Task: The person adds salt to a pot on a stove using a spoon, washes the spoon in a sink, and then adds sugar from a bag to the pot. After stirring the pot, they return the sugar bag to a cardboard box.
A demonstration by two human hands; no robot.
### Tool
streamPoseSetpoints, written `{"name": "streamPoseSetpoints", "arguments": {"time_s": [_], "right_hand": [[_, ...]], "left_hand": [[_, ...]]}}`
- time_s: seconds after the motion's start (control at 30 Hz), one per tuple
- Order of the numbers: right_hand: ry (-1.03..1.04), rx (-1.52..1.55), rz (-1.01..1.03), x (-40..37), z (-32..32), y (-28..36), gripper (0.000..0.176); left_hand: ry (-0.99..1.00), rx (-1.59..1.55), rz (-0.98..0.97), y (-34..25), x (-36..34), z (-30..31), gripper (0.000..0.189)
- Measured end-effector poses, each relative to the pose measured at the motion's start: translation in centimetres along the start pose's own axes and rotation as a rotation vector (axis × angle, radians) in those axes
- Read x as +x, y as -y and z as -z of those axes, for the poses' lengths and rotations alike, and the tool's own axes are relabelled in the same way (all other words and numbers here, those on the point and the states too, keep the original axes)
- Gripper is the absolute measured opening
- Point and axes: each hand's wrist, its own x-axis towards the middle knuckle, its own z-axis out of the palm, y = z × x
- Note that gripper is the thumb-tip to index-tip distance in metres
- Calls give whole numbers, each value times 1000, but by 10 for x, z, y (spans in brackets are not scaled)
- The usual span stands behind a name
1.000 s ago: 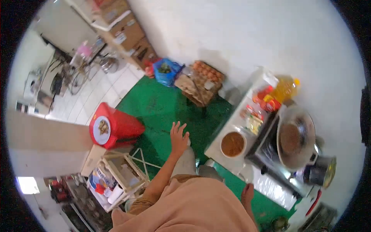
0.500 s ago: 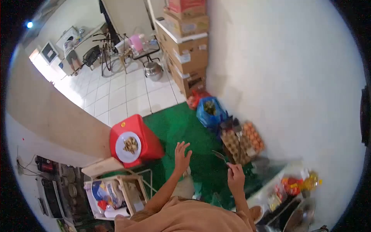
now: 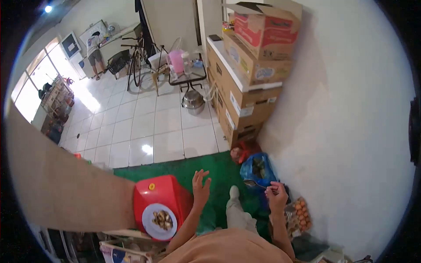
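My right hand (image 3: 277,197) is closed around the handle of a metal spoon (image 3: 251,183), whose bowl points left. Below the spoon is a blue plastic bag (image 3: 258,170) with something green inside. My left hand (image 3: 201,188) is raised in the air, fingers apart, holding nothing. To its left stands a red plastic container (image 3: 164,188). A white plate (image 3: 148,222) of brownish food pieces (image 3: 162,220) rests on top of it.
Cardboard boxes (image 3: 250,105) are stacked along the right wall, with a red bag (image 3: 245,151) and eggs (image 3: 302,215) on the floor nearby. Ahead are a small table (image 3: 188,76), a metal pot (image 3: 193,101) and a bicycle (image 3: 137,63). Another person (image 3: 94,49) stands at a far counter.
My view has swung up and forward, and one leg now shows stepping on the green floor covering. The spoon remains in my right hand; the boxes and bags appear closer.
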Motion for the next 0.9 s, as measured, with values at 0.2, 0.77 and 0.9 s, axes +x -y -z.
{"name": "streamPoseSetpoints", "arguments": {"time_s": [0.2, 0.77, 0.9], "right_hand": [[30, 507, -38, 168, -88, 15, 14], [-79, 356, 345, 584, -430, 221, 21], [-181, 169, 242, 711, -463, 247, 22]], "left_hand": [[-253, 5, -50, 13, 155, -21, 24], [-224, -236, 18, 89, 643, 13, 26], [-65, -239, -92, 74, 763, -1, 25]]}}
